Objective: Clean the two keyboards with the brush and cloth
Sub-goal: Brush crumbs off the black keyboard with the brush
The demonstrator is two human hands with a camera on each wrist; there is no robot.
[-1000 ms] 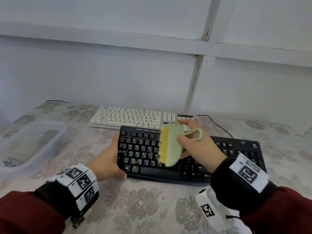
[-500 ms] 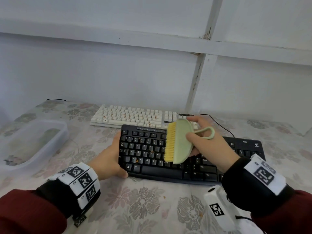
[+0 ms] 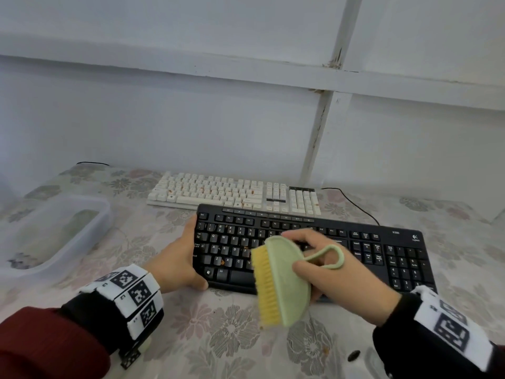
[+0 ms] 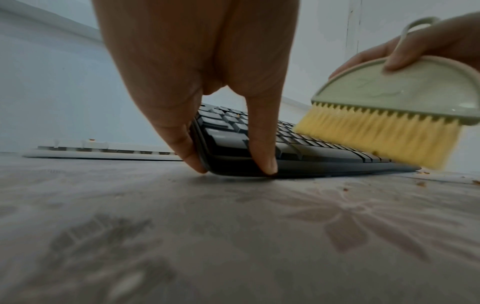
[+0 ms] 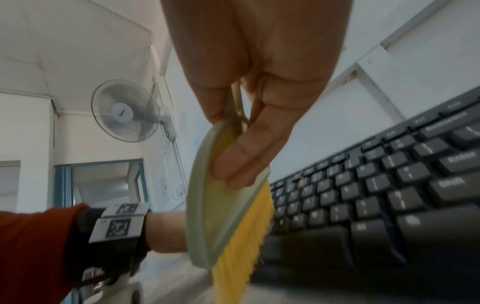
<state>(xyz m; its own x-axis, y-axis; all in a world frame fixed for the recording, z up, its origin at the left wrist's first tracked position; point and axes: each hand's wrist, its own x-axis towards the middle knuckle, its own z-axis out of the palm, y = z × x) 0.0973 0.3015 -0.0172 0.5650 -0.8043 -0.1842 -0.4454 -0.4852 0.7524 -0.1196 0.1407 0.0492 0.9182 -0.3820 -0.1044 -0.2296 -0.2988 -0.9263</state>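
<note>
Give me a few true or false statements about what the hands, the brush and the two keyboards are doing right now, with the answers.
1. The right hand holds the brush. True.
2. The left hand grips the white keyboard. False: it holds the left end of the black keyboard.
3. The white keyboard lies behind the black one. True.
4. The brush bristles are black. False: they are yellow.
5. Crumbs lie on the tablecloth near the black keyboard's front edge. True.
</note>
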